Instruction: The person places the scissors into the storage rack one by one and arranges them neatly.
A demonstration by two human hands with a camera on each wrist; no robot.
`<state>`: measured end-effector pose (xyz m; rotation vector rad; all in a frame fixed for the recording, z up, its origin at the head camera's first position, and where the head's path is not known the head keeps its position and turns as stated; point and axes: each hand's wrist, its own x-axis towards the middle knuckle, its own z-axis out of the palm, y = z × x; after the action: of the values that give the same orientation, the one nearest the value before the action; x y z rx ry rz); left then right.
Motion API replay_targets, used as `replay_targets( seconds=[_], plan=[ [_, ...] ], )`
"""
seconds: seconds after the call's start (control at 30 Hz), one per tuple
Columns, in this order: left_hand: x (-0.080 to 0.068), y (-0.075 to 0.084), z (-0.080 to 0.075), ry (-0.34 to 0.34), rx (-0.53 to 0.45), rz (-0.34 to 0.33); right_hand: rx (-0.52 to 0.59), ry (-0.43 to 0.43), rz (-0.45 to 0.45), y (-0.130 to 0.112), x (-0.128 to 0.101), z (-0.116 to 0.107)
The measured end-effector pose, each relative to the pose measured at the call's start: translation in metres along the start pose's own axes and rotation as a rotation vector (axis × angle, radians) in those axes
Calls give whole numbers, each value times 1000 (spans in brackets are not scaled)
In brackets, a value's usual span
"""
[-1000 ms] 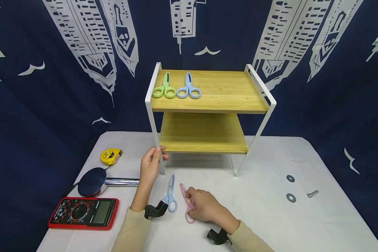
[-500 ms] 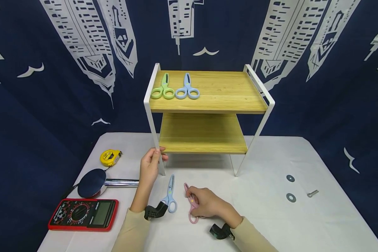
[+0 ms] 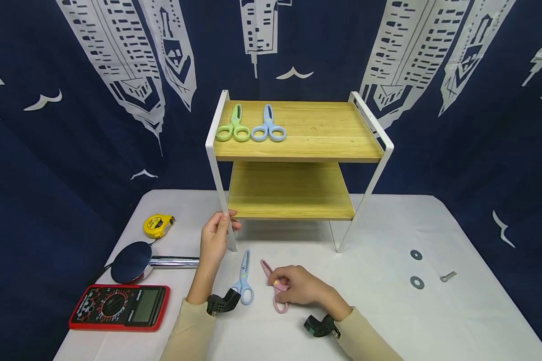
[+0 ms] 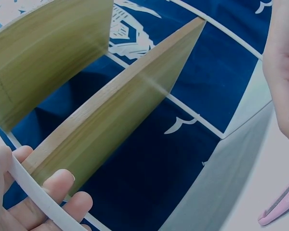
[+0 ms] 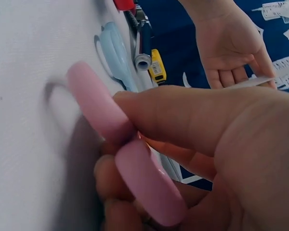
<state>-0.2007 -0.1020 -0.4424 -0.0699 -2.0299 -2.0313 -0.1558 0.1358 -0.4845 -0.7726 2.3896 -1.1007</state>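
My left hand (image 3: 214, 238) grips the white front leg of the two-tier shelf (image 3: 298, 159) at its lower left, thumb and fingers on either side of the bar. Pink scissors (image 3: 280, 288) are pinched between the thumb and fingers of my right hand (image 3: 304, 286), just over the white table; in the right wrist view their handle loops (image 5: 151, 183) stand tilted. Blue scissors (image 3: 244, 281) lie on the table between my two hands. Up on the top shelf board, green scissors (image 3: 235, 124) and another pair of blue scissors (image 3: 268, 125) rest side by side at the left.
To the left are a yellow tape measure (image 3: 158, 225), a round dark pan-like object (image 3: 132, 262) with a shiny handle, and a red multimeter (image 3: 119, 307). Two washers (image 3: 417, 282) and a bolt (image 3: 448, 277) lie on the right of the table (image 3: 370, 321).
My right hand has shifted slightly to the right and away from me, and the pink scissors have moved with it. The left hand has kept its grip on the shelf leg.
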Motion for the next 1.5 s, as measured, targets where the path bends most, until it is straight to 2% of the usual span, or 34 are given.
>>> replay_targets(
  seconds=[0.23,0.5,0.6,0.73,0.93,1.13,1.23,1.4,1.5],
  plan=[
    [0,-1,0,4,-3,-2,211,-72,63,2,3,-5],
    [-1,-1,2,17,-5,21,244,-125,47,-6,1,-9],
    [-1,-1,2,19,-1,29,267,-147,1,-20,-6,-24],
    [0,-1,3,18,-8,30,263,-153,-121,-52,-19,-63],
    [2,0,2,14,-13,19,188,-65,-238,-109,-36,-128],
    [2,-2,1,24,2,31,143,83,-322,-159,-36,-176],
    [2,-2,1,22,-3,23,140,182,-272,-180,-32,-196],
    [2,-2,2,19,-17,27,123,356,-84,-198,-14,-228],
    [1,-2,2,20,-25,31,60,412,35,-200,0,-247]
  ],
)
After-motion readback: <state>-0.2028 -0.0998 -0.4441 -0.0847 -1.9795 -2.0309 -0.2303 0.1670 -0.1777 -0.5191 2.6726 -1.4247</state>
